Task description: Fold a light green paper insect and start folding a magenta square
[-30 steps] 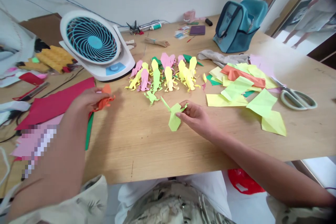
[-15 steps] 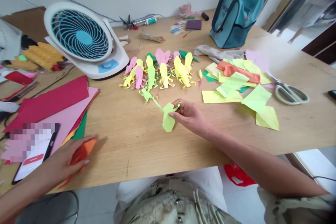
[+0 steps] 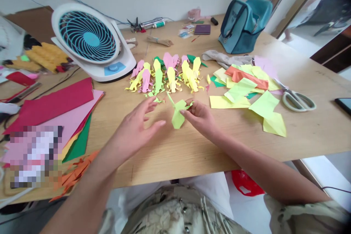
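- R hand (image 3: 202, 117): thumb + fingers pinch green paper figure (image 3: 178, 117) by one side; figure sits btwn both hands, just off R fingertips.
- L hand (image 3: 135, 126): fingers spread, thumb apart, nothing visibly held; near figure, not touching.
- Paper animals (image 3: 172, 79) beyond both hands; loose paper (image 3: 237, 102) right of R hand; orange scraps (image 3: 78, 172) by L forearm.
- Step, prob.: shaping green figure, R steadying.
- Next move calls for, imo: L thumb + fingers on free side, light touch, since thin paper creases.

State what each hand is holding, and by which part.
The right hand pinches the light-green paper figure by its right side as seen in the picture. The left hand is open and holds nothing.
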The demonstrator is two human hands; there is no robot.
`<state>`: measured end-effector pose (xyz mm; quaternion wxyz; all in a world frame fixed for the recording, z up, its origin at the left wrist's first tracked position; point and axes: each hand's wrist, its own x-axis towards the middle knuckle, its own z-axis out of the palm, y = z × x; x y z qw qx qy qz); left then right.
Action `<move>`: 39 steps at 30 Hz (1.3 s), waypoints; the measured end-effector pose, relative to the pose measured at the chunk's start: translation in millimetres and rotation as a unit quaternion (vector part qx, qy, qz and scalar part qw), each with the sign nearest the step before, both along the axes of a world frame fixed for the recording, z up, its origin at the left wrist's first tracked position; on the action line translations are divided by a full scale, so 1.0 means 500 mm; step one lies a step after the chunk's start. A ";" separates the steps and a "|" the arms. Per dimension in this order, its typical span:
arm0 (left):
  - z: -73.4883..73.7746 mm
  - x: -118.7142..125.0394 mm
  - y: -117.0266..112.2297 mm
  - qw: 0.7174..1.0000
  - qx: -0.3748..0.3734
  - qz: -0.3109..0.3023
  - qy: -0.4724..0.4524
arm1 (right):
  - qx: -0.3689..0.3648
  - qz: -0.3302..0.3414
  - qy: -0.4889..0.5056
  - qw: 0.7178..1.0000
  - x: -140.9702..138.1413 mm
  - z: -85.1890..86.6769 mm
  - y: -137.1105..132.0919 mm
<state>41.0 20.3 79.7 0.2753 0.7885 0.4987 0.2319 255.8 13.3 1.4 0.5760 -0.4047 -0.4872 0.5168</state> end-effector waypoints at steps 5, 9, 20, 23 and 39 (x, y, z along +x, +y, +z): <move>-0.072 0.111 0.039 0.962 -0.096 -0.011 -0.253 | 0.013 -0.040 0.014 0.999 0.012 0.005 0.007; -0.109 0.129 0.039 0.911 -0.166 -0.013 -0.378 | 0.000 -0.009 0.004 1.000 0.005 -0.005 0.008; -0.140 0.119 0.044 0.881 -0.153 0.034 -0.447 | -0.009 0.005 0.005 1.000 -0.009 -0.022 0.012; -0.143 0.116 0.042 0.882 -0.152 0.031 -0.444 | -0.021 0.018 0.017 0.999 -0.009 -0.017 0.012; -0.165 0.121 0.037 0.891 -0.111 0.038 -0.439 | -0.044 0.014 0.011 0.999 -0.004 -0.010 0.006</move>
